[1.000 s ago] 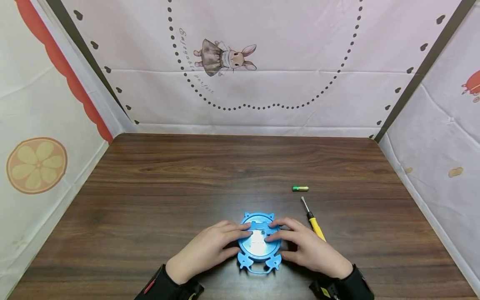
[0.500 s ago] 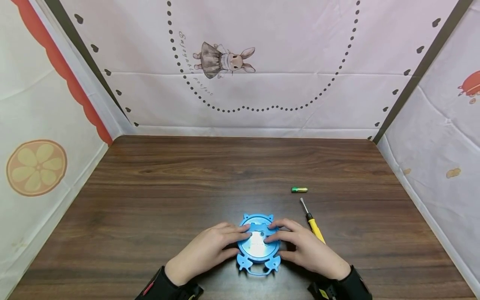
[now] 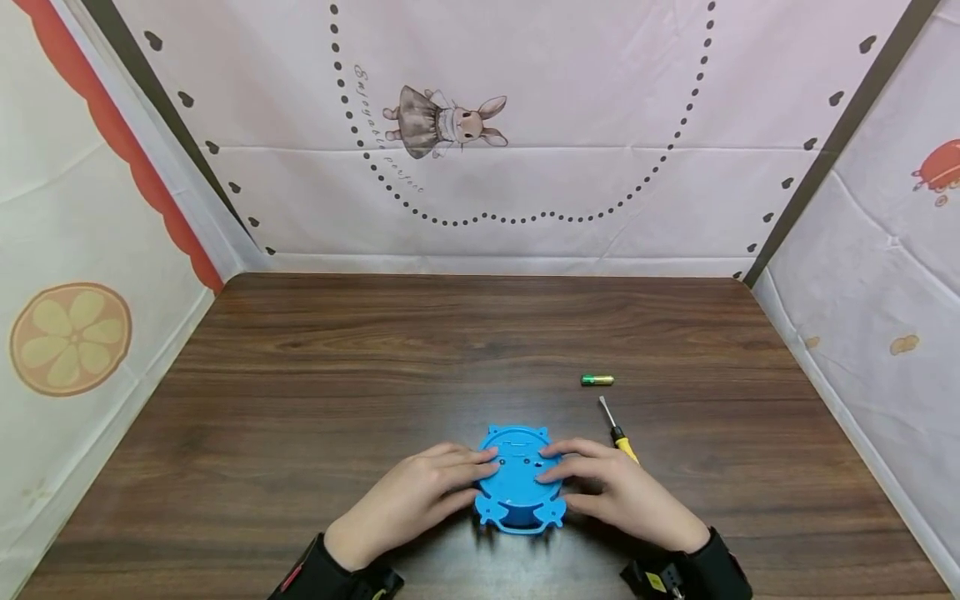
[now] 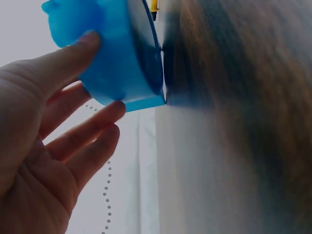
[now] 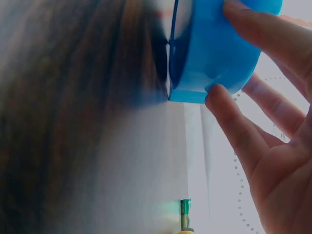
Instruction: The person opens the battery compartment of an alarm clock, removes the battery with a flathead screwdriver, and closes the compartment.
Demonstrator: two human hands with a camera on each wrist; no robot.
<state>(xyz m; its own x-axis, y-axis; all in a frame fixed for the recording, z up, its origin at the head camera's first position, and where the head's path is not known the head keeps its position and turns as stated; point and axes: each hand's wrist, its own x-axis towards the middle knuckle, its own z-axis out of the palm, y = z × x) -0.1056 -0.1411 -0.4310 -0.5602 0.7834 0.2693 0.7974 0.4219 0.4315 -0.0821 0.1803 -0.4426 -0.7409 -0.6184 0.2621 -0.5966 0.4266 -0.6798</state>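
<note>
A blue plastic cat-shaped case [image 3: 519, 482] sits near the front middle of the wooden table [image 3: 375, 358]. My left hand [image 3: 411, 500] grips its left side and my right hand [image 3: 628, 497] grips its right side. In the left wrist view the case [image 4: 117, 58] is tipped up, with only one edge touching the tabletop; my left hand's [image 4: 44, 146] thumb is on one face and its fingers are on the rim. The right wrist view shows the same case [image 5: 214, 48] pinched between my right hand's [image 5: 273, 146] thumb and fingers.
A yellow-handled screwdriver [image 3: 617, 429] lies just beyond my right hand, partly hidden by it. A green battery [image 3: 597, 380] lies farther back on the right. Printed fabric walls enclose the table on the left, back and right.
The case lay flat with a shiny face up; now both hands have tipped it up onto one edge and the shine is gone. Battery and screwdriver have not moved.
</note>
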